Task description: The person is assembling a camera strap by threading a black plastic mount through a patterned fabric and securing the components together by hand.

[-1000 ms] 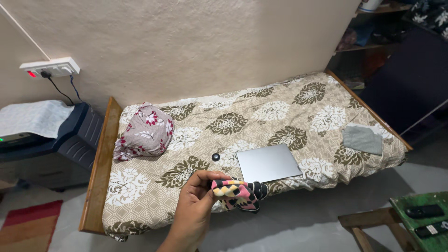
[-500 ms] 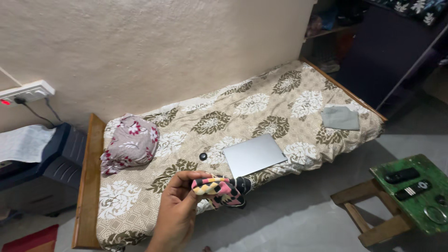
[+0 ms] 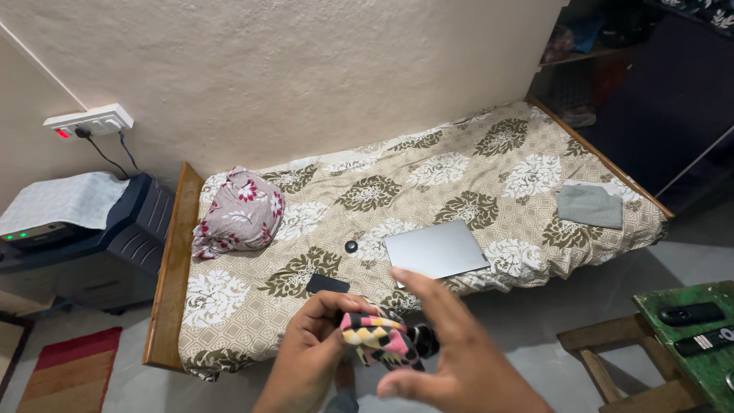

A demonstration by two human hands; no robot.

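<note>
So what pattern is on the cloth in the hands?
Cloth: yellow, pink and black checks, head view.

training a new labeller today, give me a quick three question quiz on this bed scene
1. True or false: the left hand grips the patterned cloth.
2. Which lies nearest the closed laptop on the bed? A) small round black object B) floral pillow C) grey folded cloth
3. What stands on the green stool?

Key: 1 true. 2 A. 3 Dark remote controls.

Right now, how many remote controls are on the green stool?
2: one remote nearer the bed, the other remote below it, cut by the frame edge. The green stool runs off-frame, so more may be hidden.
</note>
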